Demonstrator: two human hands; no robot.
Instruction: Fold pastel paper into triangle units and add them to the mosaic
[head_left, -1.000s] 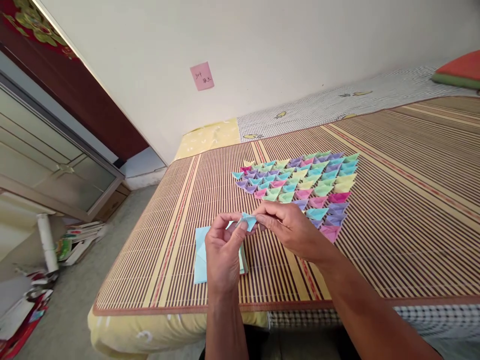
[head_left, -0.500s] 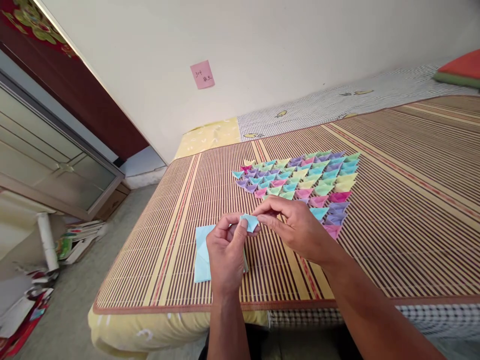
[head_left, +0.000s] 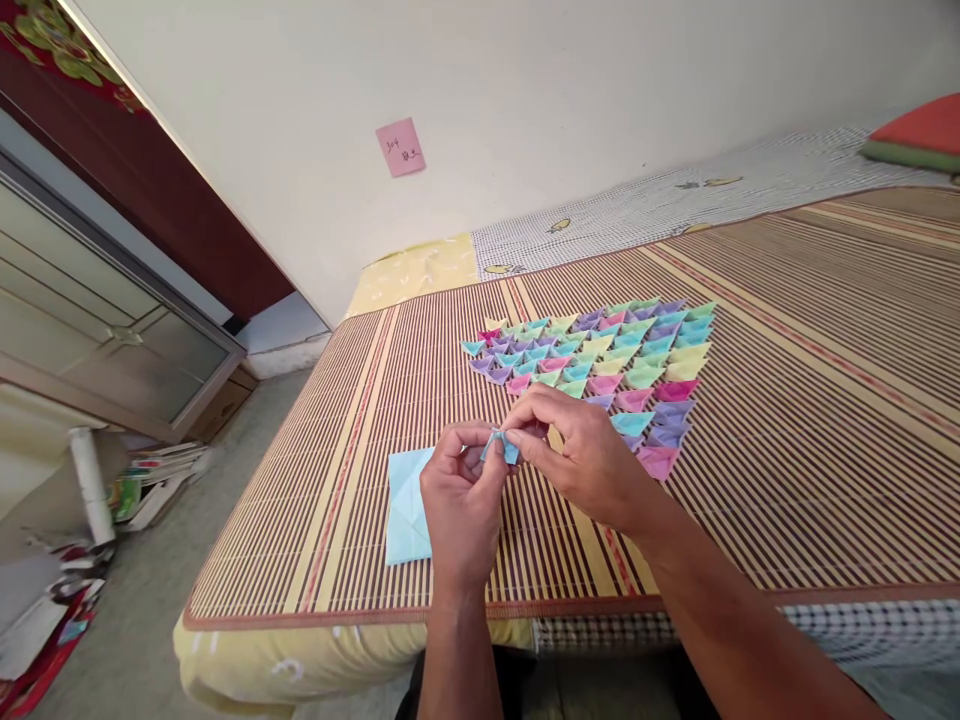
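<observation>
Between my two hands is a small folded piece of light blue paper (head_left: 509, 452). My left hand (head_left: 466, 490) pinches it from the left, thumb on top. From the right, the thumb and forefinger of my right hand (head_left: 574, 445) close on its upper edge. A square of light blue paper with crease lines (head_left: 407, 510) lies on the mat, partly covered by my left hand. Beyond my right hand, rows of small folded paper boats (head_left: 600, 345) in pink, purple, green, yellow and blue spread over the mat; my hand hides a few.
A striped bamboo mat (head_left: 330, 470) covers the bed, with a yellow sheet (head_left: 300, 660) showing at its front edge. A pink note (head_left: 400, 147) is stuck to the wall. A red cushion (head_left: 919, 130) lies far right. Books and papers (head_left: 157, 480) are on the floor at left.
The small blue paper has been bent at its top, and my right thumb and finger have moved in closer over it. My left hand has shifted slightly right.
</observation>
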